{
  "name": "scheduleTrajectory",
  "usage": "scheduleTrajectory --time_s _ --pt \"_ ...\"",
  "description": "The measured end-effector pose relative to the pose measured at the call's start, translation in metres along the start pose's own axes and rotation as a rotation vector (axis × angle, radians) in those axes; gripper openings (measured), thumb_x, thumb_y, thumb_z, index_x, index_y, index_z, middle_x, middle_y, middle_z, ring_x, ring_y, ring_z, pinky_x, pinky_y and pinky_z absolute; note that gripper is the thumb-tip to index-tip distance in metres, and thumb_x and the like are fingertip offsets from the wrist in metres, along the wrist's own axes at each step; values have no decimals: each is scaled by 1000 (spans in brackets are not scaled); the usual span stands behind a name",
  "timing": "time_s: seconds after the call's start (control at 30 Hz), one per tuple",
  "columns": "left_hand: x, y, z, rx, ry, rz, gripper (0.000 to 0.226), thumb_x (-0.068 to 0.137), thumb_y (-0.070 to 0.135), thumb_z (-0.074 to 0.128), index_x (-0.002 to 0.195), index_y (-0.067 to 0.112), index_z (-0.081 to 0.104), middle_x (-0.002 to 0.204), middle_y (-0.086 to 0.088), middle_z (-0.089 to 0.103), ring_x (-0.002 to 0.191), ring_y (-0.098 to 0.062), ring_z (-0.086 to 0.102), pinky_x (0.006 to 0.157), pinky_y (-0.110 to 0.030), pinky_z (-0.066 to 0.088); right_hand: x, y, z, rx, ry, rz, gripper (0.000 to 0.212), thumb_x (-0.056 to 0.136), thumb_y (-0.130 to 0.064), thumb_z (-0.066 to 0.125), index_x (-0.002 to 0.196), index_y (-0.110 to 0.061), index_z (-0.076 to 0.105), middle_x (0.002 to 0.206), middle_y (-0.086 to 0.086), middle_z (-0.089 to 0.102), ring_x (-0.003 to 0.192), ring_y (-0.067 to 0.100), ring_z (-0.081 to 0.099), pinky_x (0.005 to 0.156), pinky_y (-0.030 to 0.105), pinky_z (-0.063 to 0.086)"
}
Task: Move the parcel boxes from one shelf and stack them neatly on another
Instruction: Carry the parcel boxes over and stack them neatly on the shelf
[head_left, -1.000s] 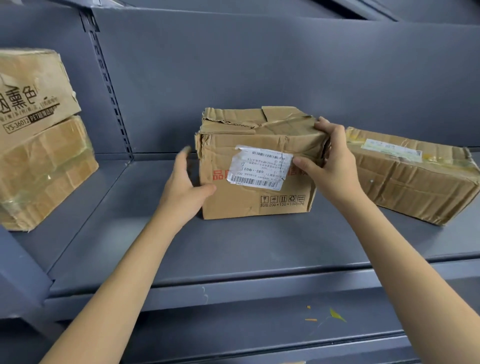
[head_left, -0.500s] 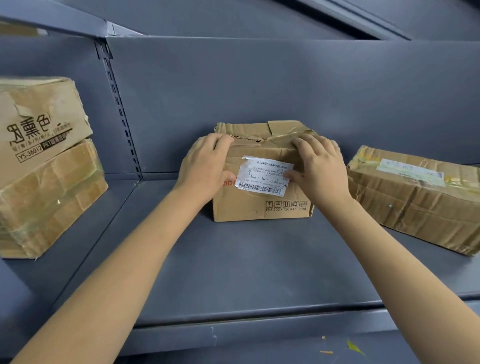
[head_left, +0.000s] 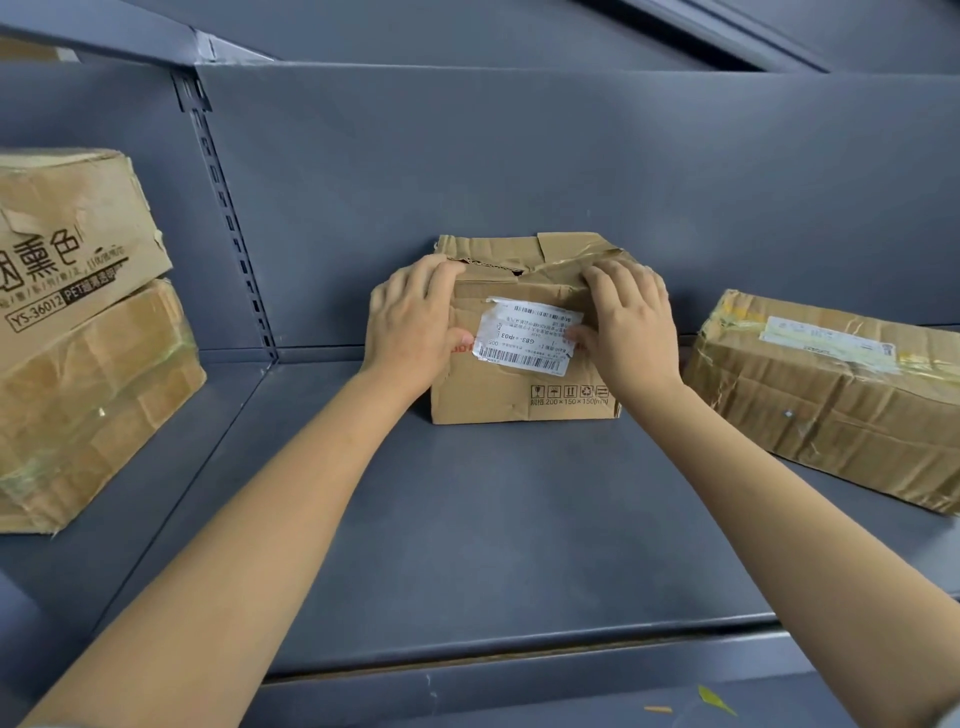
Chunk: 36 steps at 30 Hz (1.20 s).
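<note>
1. I am facing a grey metal shelf (head_left: 519, 519), and a small parcel box (head_left: 524, 384) is sitting on it near the back panel, its top flaps crumpled and torn.
2. My left hand (head_left: 415, 327) is gripping the box's upper left corner: the fingers are curling over the top edge and the thumb is pressing on the front face.
3. My right hand (head_left: 631, 322) is gripping the upper right corner the same way, fingers bending over the top and thumb lying against the front.
4. A white shipping label (head_left: 527, 340) is showing between my two thumbs, stuck upside down on the front face.
5. A longer taped box (head_left: 831, 395) is lying on the same shelf to the right, near the small one but apart from it, and turned at an angle.
6. On the neighbouring shelf section to the left, a printed box (head_left: 67, 244) is resting, slightly tilted, on top of a tape-wrapped box (head_left: 88, 405).
7. Small yellow scraps (head_left: 714, 699) are lying on the lower level at the bottom right.
</note>
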<state>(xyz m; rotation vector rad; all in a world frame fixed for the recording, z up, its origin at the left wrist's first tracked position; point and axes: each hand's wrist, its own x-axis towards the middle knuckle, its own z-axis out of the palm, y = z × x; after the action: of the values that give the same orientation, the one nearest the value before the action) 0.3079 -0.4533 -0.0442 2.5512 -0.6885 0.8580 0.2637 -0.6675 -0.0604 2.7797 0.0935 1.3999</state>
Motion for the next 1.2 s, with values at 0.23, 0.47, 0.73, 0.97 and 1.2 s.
scheduleTrajectory --time_s 0.23,0.47,0.73,0.97,1.2 --pt "-2 -2 3 -29 2 -6 74 77 25 74 139 16 36 149 -1 31 133 -27 32 107 -39 23 0 -3 5 1 -33 19 64 59 -7 84 115 6 56 116 24 60 111 45 54 97 54 44" --pt "-5 -1 1 79 -74 -48 75 82 33 68 143 18 27 155 -7 15 144 -28 9 113 -45 15 1 -10 -9 56 -233 76 66 75 -9 72 134 2 45 142 20 43 137 39 32 113 49 26" --pt "-6 22 -21 152 -112 -28 72 90 36 54 148 16 16 157 -14 -8 144 -32 -9 111 -60 3 -23 26 -70 399 -48 355 57 89 -6 55 143 -8 37 154 11 26 142 26 22 112 34 22" --pt "-13 71 -8 -218 333 432 27 75 10 43 87 5 67 114 -17 61 112 -29 43 91 -46 45 -61 86 -107 -263 -669 456 60 92 -52 46 138 -12 40 142 9 47 128 29 44 106 40 29" --pt "-20 150 1 -652 -16 281 19 84 11 59 102 7 64 103 -6 64 104 -25 52 86 -26 37 -104 56 -146 -38 -530 371 55 94 -44 50 139 -14 45 152 2 34 141 20 29 110 30 24"
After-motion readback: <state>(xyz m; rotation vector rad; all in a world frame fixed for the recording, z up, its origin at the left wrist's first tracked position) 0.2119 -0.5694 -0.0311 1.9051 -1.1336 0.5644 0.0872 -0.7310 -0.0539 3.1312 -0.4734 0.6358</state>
